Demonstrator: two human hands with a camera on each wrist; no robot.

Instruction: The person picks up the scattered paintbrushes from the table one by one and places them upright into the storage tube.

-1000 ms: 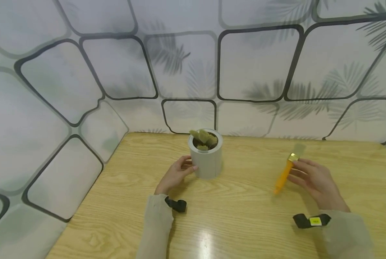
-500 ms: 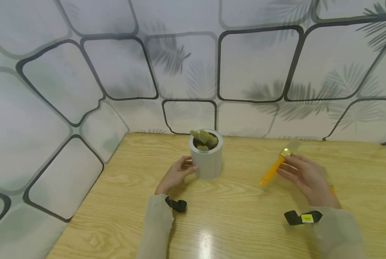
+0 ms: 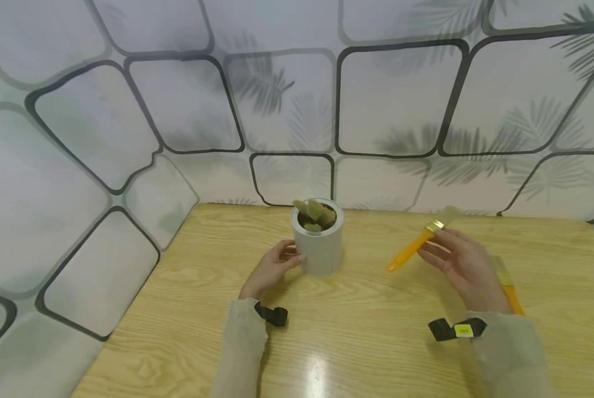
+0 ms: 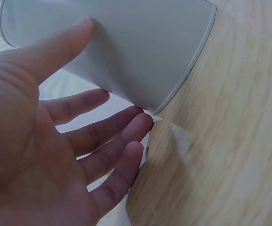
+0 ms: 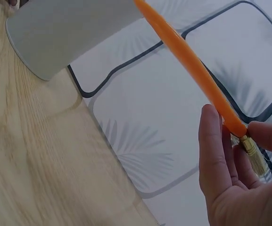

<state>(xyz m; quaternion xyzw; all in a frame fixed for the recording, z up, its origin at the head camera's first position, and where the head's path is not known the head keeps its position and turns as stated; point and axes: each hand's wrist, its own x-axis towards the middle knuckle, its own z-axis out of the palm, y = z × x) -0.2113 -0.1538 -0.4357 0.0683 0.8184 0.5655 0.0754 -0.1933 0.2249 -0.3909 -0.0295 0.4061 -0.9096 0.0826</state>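
Note:
A pale grey cylindrical pot (image 3: 321, 254) stands upright on the wooden table with a small green succulent (image 3: 316, 213) in dark soil. My left hand (image 3: 271, 270) rests against the pot's left side. In the left wrist view its thumb lies on the pot (image 4: 140, 42) and the loosely extended fingers touch the lower edge. To the right, my right hand (image 3: 468, 268) pinches a paintbrush (image 3: 410, 251) with an orange handle, near its gold ferrule, above the table. The bristles point away to the upper right, and the handle end points toward the pot.
A second orange-handled paintbrush (image 3: 512, 296) lies on the wooden table (image 3: 366, 331) beside my right wrist, partly hidden by it. Patterned wall covering (image 3: 396, 99) rises behind the table's back edge and along its left side.
My right hand has moved left and slightly away from me with the paintbrush, whose handle has swung toward the pot. The second paintbrush has come into sight. My left hand has stayed still.

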